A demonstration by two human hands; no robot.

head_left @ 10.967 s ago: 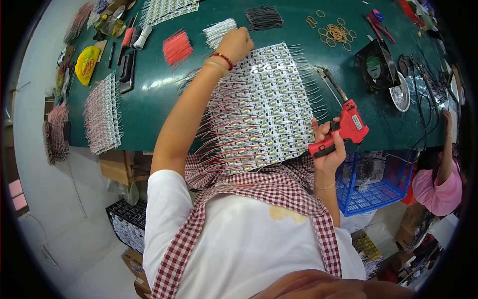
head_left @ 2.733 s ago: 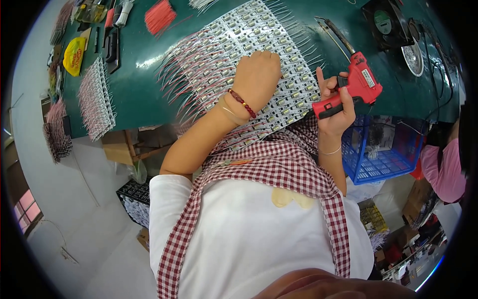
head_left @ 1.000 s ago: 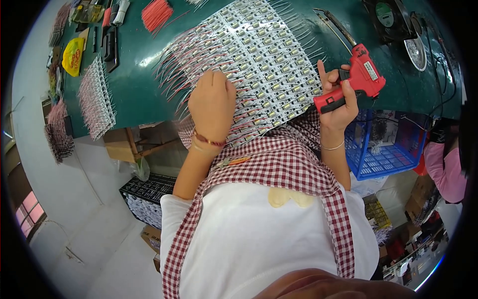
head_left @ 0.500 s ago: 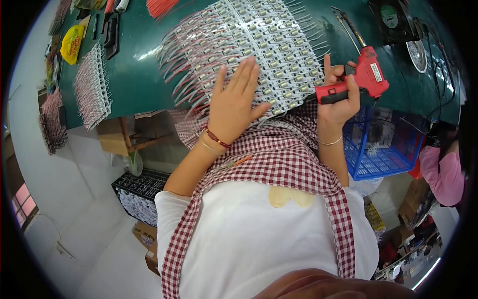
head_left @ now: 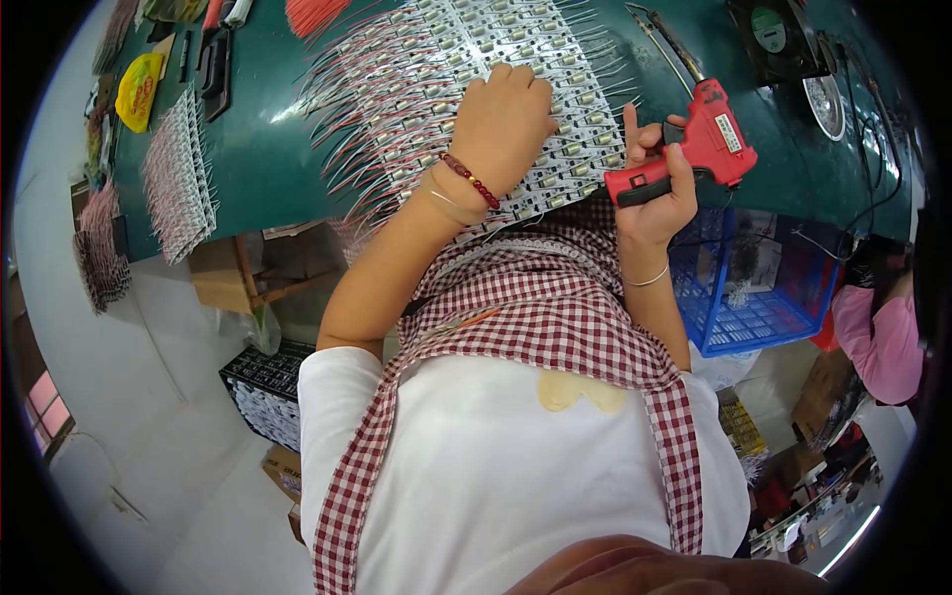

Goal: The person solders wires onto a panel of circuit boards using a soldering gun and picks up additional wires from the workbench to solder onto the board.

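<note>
A wide panel of small circuit boards [head_left: 585,129] lies along the near table edge. Rows of red and white wires fan out from its left side, and pale wires stick out on its right. My left hand [head_left: 503,131] rests over the middle of the panel with its fingers curled down. Its fingertips are hidden, so whatever they pinch does not show. Beside the panel's right edge, my right hand [head_left: 656,203] grips a red soldering gun [head_left: 727,134] by its handle, index finger raised. The gun's metal tip points away toward the far side of the table.
Another wired board stack [head_left: 179,174] lies at the left, near a yellow packet [head_left: 139,92] and a black tool [head_left: 214,74]. Far right are a black fan [head_left: 780,40], a round metal dish [head_left: 824,107] and cables. A blue crate [head_left: 759,322] stands below the table. Someone's pink sleeve [head_left: 878,342] shows at right.
My left hand has gone from lying flat with fingers stretched to curled, moving right and farther up the panel. My right hand and the soldering gun have shifted slightly left.
</note>
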